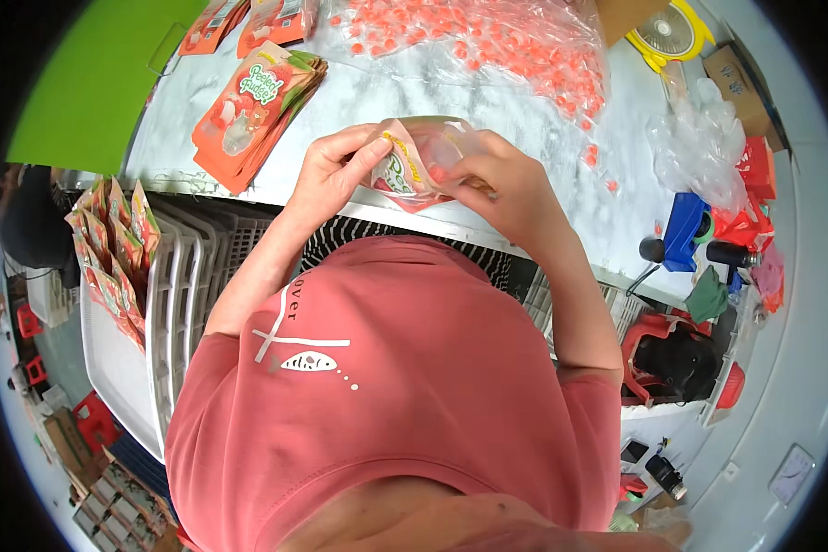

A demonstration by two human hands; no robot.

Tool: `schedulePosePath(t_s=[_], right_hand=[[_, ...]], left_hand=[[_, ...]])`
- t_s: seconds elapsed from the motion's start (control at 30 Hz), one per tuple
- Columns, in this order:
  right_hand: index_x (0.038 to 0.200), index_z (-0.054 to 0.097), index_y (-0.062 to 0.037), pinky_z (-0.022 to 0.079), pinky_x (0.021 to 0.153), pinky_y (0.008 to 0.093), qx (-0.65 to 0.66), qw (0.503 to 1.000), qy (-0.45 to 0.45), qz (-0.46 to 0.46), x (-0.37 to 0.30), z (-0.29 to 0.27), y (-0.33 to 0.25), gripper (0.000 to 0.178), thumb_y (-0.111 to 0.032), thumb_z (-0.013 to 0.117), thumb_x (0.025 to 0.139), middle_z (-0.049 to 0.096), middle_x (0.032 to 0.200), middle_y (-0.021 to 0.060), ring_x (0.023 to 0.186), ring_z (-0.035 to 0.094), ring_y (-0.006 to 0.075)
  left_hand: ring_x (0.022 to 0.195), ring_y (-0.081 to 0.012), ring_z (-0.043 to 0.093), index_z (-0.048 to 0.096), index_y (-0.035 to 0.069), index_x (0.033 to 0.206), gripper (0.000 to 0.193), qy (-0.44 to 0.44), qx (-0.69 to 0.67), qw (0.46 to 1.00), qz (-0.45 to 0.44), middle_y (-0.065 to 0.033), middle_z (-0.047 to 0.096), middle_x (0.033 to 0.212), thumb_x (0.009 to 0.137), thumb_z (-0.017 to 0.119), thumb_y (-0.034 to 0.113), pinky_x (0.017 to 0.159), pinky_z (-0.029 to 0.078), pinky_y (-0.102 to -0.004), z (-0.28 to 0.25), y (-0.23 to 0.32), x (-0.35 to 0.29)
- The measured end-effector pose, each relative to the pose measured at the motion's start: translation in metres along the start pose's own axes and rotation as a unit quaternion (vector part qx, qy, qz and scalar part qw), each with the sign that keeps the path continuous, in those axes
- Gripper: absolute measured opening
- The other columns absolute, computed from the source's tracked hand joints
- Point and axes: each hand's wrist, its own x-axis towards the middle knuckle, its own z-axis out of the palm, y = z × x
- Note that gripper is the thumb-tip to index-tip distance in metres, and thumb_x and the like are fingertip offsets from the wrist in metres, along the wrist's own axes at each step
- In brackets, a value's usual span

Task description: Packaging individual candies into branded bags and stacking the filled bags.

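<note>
A pink-and-red candy pouch (397,175) is held up at the near edge of the table, its mouth spread apart. My left hand (339,172) grips its left side, thumb across the printed front. At the right side, my right hand (509,189) has its fingers closed on the rim; part of those fingertips is hidden by the pouch. Something reddish shows inside through the clear part. Beyond my hands, many small red-pink candies (488,41) in clear wrapping lie in a heap on the table. A stack of flat matching pouches (248,115) rests to the left of my left hand.
More pouches (281,23) lie at the table's far left. Filled-looking pouches (115,253) stand in a white crate (124,368) at my left. Along the right are a blue tape dispenser (681,235), clear plastic bags (704,138) and a yellow fan (669,32). A few candies (591,155) lie apart from the heap.
</note>
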Motion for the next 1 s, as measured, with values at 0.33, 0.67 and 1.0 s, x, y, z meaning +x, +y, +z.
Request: schedulePosePath(t_s=[0.33,0.67,1.0], right_hand=[[0.1,0.072,-0.0153,0.055,0.078,0.0349,-0.079,0.996,-0.009,-0.048,0.001,-0.009,-0.006,0.024,-0.01,0.078,0.078,0.058,0.125,0.0067,0.099,0.066,0.0267],[0.1,0.068,-0.0036,0.052,0.069,0.0262,0.007,1.0,0.007,-0.007,-0.01,-0.015,-0.001,0.016,-0.003,0.071,0.085,0.065,0.089,0.0067,0.081,0.068,0.0175],[0.122,0.059,-0.0049,0.048,0.071,0.0257,0.105,0.992,0.064,0.031,-0.016,-0.011,0.011,0.034,-0.003,0.067,0.09,0.064,0.082,0.0049,0.074,0.062,0.0097]], left_hand=[[0.096,-0.012,0.063,0.069,-0.002,0.115,0.026,-0.013,0.021,1.0,0.017,-0.0081,0.07,0.107,0.101,0.059,0.017,0.082,0.051,-0.0275,0.001,0.0,0.0],[0.086,-0.0078,0.062,0.071,-0.001,0.108,0.02,-0.015,-0.049,0.998,-0.039,-0.0053,0.07,0.102,0.098,0.064,0.015,0.076,0.051,-0.0246,0.0,-0.002,-0.001],[0.081,-0.0069,0.063,0.073,-0.001,0.102,0.016,0.052,-0.098,0.993,-0.033,-0.0035,0.072,0.089,0.095,0.067,0.013,0.074,0.051,-0.0241,0.014,-0.008,-0.002]])
